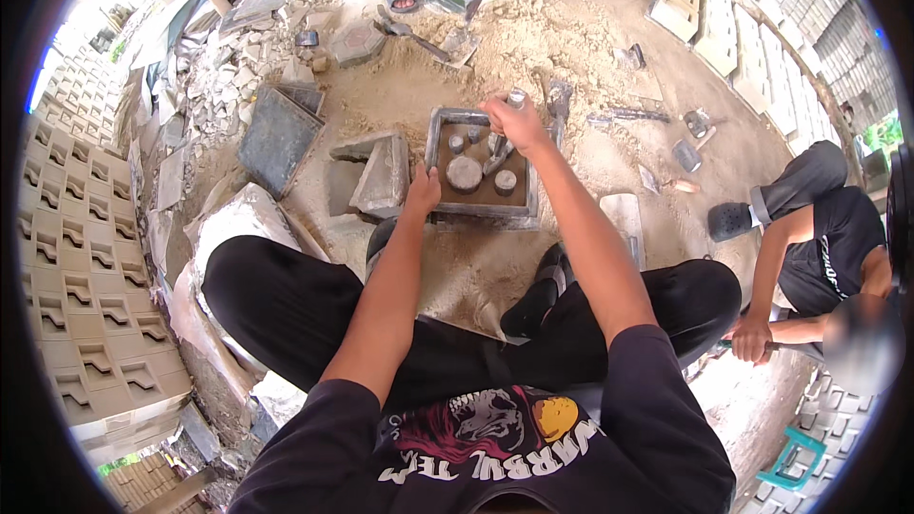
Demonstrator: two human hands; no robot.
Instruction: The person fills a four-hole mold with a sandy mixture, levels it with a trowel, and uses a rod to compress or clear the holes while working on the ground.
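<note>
In front of me on the ground sits a square metal mould with a dark rim. Inside it is a bed of sandy mix, with several round pieces standing up from it; the largest round piece is left of centre. My right hand is closed round the upright handle of a small trowel-like tool, whose lower end reaches down among the round pieces. At the mould's left side, my left hand grips the rim, its thumb up; the other fingers are partly hidden.
Broken concrete blocks stand left of the mould, with a dark flat plate beyond. A sand heap and a shovel lie ahead. Right are a trowel and a mallet. Co-workers sit ahead and at the right.
</note>
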